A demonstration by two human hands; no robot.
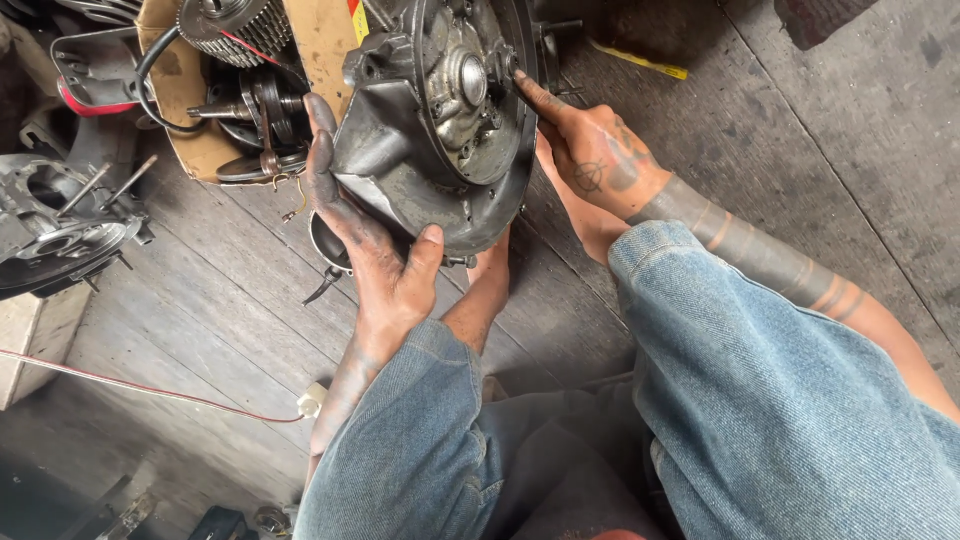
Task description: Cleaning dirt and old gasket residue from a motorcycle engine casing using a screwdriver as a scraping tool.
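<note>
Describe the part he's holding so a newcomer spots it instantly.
Start at the cardboard box of parts at top left; just right of it, above the knees, is the grey engine casing. Unlike the loose parts nearby, it is gripped by the left hand while the right hand fingers its rim.

Floor (pixel 820 110) of grey worn wooden planks, grain running diagonal. Cardboard box (pixel 175 90) at upper left of frame, metal parts inside. Red wire (pixel 140 388) crossing lower left. Soft daylight, no hard shadows. Walls not visible.

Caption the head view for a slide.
Left hand steadies a greasy engine casing while the right hand fingers its rim.
</note>
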